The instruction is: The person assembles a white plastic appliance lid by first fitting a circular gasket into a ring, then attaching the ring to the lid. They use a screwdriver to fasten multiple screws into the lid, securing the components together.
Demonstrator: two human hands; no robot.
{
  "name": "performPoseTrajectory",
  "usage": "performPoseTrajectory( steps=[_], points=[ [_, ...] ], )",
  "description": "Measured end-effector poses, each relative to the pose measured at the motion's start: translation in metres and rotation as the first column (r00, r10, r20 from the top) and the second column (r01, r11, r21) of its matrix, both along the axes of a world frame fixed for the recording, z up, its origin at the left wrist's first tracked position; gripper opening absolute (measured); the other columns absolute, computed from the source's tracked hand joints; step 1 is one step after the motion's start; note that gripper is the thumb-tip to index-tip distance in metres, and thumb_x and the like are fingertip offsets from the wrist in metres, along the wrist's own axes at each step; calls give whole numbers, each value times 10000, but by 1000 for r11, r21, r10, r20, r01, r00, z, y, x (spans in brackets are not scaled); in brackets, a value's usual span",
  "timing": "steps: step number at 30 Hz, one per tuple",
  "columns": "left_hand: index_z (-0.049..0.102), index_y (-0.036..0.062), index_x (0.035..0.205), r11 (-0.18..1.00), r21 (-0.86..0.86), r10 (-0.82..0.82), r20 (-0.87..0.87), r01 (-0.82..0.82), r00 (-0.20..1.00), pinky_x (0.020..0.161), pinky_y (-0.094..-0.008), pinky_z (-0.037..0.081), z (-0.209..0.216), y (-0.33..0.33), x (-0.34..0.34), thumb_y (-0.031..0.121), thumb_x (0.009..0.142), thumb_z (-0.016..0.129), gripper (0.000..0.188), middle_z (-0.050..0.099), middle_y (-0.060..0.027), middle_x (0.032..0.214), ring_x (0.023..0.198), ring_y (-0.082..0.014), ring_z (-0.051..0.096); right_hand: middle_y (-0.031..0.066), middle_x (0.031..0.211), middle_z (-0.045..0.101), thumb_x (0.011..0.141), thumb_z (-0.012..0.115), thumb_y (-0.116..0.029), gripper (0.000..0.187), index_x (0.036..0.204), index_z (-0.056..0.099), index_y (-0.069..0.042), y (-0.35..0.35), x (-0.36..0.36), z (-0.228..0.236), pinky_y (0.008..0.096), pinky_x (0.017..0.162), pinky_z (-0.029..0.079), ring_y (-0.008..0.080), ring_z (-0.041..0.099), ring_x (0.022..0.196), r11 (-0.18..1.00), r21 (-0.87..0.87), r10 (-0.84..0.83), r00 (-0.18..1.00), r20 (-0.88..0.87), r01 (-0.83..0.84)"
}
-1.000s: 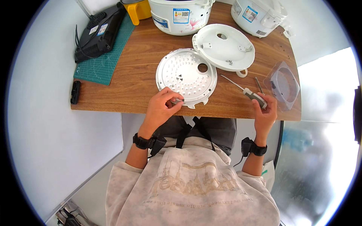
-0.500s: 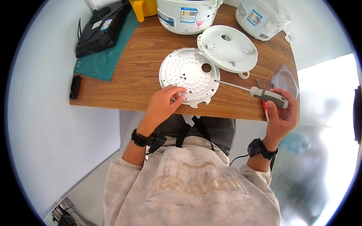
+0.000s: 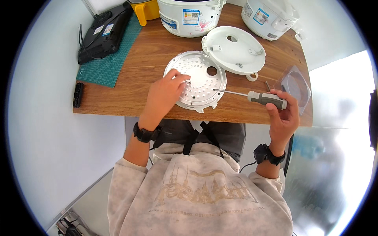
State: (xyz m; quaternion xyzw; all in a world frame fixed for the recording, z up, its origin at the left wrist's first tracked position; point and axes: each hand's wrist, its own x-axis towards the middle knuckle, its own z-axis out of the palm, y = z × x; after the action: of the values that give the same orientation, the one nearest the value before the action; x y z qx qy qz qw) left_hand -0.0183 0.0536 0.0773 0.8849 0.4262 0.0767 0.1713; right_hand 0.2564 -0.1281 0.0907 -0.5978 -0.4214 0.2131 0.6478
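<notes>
A round metal inner lid plate (image 3: pixel 201 63) with dimples and one hole lies on the table in front of me. Over its left part reaches my left hand (image 3: pixel 163 94), thumb and fingers bent into a pinch. Whatever lies between those fingertips is too small to make out. A small dark screw (image 3: pixel 189 82) shows right at them, and another screw (image 3: pixel 193 97) lies nearer me on the plate. My right hand (image 3: pixel 285 118) is closed round the grey and white handle of a screwdriver (image 3: pixel 267 99). Its shaft points left, with the tip over the plate's right part.
A white plastic lid (image 3: pixel 236 53) overlaps the plate's far right edge. Two white rice cookers (image 3: pixel 189 21) (image 3: pixel 267 19) stand behind. A clear plastic tray (image 3: pixel 297 88) sits at right. At left are a green cutting mat (image 3: pixel 96 72), a black device (image 3: pixel 104 35) and a yellow container (image 3: pixel 147 11).
My left hand has moved farther over the plate, from its near edge to the screws near its middle. My right hand has shifted left, bringing the screwdriver tip farther over the plate.
</notes>
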Motion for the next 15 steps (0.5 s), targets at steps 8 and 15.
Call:
performPoseTrajectory(
  steps=[8,15],
  points=[
    [756,97,1082,995,-100,-19,12,20,1000,803,-368,547,-1,21,-5,197,970,659,179,700,-59,1065,926,-275,687,182,1206,694,860,831,0,407,1208,622,40,0,0,-5,308,883,589,208,679,1074,1000,-4,17,1000,-21,-17],
    [737,62,980,990,-135,-41,25,44,999,784,-379,530,-10,23,7,212,958,668,167,693,-85,1010,877,-288,672,177,1173,714,845,838,5,418,1206,629,23,4,-1,-2,316,888,597,205,688,1059,1000,-23,20,1000,10,-19]
  ],
)
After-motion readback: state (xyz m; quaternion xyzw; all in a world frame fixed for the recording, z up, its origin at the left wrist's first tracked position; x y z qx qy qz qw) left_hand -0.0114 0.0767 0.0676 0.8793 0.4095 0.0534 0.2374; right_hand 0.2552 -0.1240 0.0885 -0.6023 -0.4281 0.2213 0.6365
